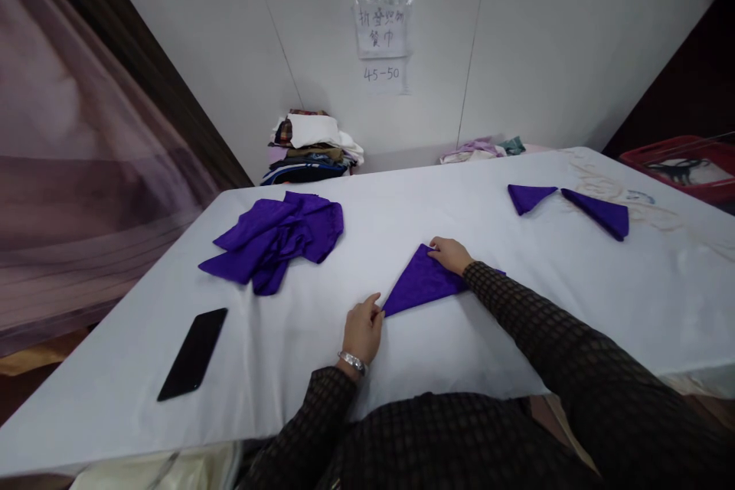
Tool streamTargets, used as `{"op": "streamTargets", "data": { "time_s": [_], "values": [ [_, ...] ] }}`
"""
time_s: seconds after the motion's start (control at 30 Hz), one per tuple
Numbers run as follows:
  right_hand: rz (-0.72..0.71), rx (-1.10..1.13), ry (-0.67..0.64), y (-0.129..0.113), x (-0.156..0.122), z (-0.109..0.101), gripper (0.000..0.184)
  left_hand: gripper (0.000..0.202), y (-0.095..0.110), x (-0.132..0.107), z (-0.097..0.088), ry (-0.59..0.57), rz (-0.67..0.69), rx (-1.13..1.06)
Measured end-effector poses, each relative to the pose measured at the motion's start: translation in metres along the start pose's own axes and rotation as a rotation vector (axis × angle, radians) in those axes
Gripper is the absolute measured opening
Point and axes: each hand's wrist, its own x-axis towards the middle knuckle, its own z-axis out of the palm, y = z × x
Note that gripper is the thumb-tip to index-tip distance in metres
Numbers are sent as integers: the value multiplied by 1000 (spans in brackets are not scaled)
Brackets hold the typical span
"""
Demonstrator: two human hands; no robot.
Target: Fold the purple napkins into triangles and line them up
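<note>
A purple cloth napkin [422, 281] lies on the white tablecloth in front of me, folded into a triangle. At its left corner, my left hand [363, 329] is closed, with thumb and fingertips pinching the tip. My right hand [452, 254] grips the upper corner between thumb and fingers. The right forearm covers the napkin's right end, apart from a small tip. Farther right lie two folded purple napkins, a smaller-looking one [529, 197] and a longer one [600, 213]. A crumpled heap of purple napkins [287, 233] rests to the left.
A black phone [194, 354] lies on the table at left front. Stacked clothes [313, 145] stand by the wall behind the table, with more cloths [476, 151] to their right. A red basket [683, 161] is at the far right. Handwritten paper signs [383, 34] hang on the wall.
</note>
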Motion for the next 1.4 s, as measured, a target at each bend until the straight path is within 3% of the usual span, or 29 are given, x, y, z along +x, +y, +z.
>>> {"op": "streamTargets", "data": {
  "time_s": [0.4,1.0,1.4],
  "values": [
    [-40,9,17,5,-2,3,26,39,-1,0,0,4,-21,-56],
    [-35,-37,80,1,-6,7,30,44,-3,-4,-5,-25,130,13],
    [24,-159,173,-1,-14,6,38,22,3,-4,-12,-88,180,111]
  ]
}}
